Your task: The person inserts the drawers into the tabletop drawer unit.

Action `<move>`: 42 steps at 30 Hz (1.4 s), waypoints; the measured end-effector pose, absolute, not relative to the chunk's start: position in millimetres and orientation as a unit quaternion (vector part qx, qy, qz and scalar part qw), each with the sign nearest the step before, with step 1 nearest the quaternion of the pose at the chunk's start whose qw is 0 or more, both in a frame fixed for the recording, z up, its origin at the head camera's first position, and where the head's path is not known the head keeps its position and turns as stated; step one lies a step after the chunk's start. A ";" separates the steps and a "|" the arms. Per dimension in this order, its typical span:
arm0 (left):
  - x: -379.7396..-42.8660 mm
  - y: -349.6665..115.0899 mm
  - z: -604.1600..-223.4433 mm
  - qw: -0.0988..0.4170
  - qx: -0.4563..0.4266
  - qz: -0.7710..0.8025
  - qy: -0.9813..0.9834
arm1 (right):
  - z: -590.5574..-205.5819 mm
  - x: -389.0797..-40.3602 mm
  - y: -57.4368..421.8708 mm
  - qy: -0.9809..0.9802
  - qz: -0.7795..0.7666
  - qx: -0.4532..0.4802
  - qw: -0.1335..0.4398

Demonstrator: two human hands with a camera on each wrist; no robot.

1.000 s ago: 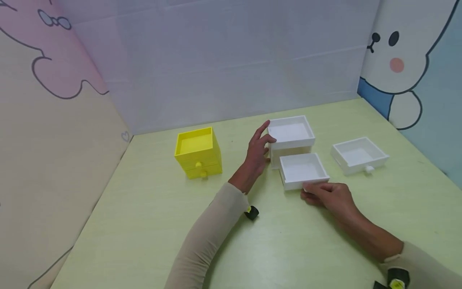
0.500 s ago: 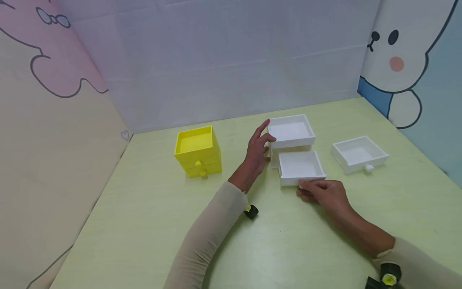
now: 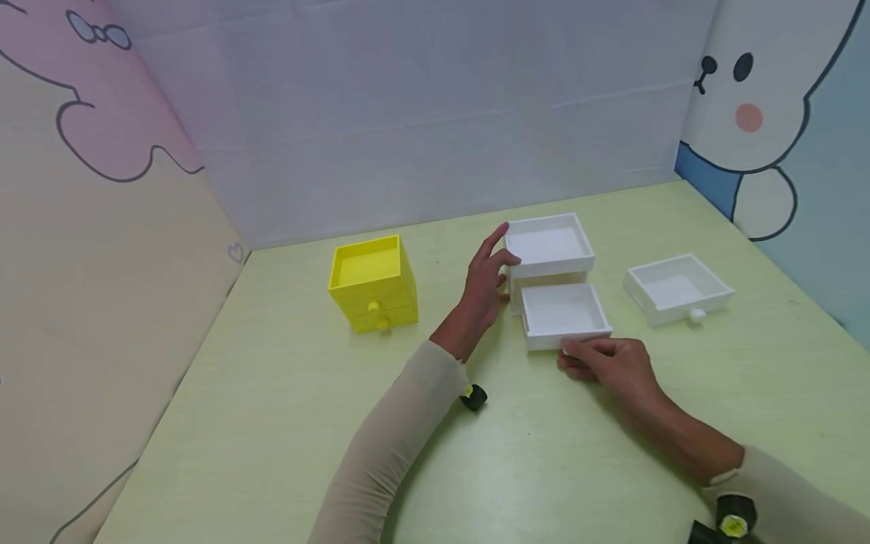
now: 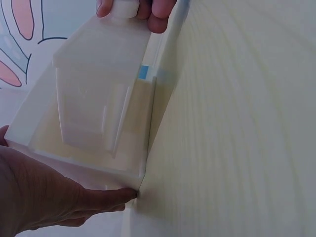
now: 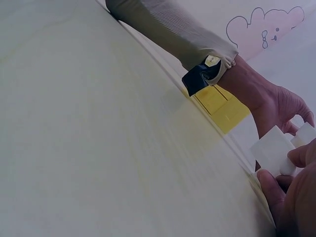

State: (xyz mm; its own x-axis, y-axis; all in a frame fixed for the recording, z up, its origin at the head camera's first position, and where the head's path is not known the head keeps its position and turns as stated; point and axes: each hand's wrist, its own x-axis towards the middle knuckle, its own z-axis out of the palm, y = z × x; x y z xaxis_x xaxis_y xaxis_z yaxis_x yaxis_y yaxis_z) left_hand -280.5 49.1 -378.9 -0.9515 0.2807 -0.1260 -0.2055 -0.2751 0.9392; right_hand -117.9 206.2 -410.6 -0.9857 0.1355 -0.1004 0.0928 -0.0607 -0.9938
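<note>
Since the frame of one second ago, the white drawer (image 3: 564, 310) has shifted slightly back and leftward, toward the white cabinet (image 3: 549, 242). It sits in front of the cabinet's opening; whether its rear edge has entered cannot be determined. Right hand (image 3: 617, 369): grasping, with the drawer's knob (image 4: 124, 8) pinched between thumb and fingers. Left hand (image 3: 484, 283): not clenched, fingers spread against the cabinet's left side. One loose drawer (image 3: 680, 285), knob facing front, lies to the right, apart from the cabinet. One yellow cabinet (image 3: 374, 279) stands left on the table (image 3: 258, 423).
</note>
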 end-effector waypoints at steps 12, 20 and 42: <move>-281.8 53.0 -379.7 0.149 0.030 0.797 0.585 | -411.1 -117.9 199.9 -0.696 0.712 -0.087 0.020; -282.1 54.5 -379.2 0.148 0.033 0.794 0.589 | -409.1 -118.8 199.0 -0.703 0.704 -0.097 0.022; -279.4 50.7 -378.6 0.143 0.032 0.791 0.594 | -406.0 -121.7 194.4 -0.724 0.681 -0.111 0.015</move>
State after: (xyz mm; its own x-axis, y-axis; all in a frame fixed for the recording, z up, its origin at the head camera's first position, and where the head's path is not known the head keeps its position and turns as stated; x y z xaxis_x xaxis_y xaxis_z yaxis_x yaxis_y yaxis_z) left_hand -279.4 50.7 -378.6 -0.9568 0.2649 -0.1196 -0.1890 -0.2543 0.9485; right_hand -121.7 194.4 -406.0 -0.9751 0.1800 -0.1297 0.1405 0.0484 -0.9889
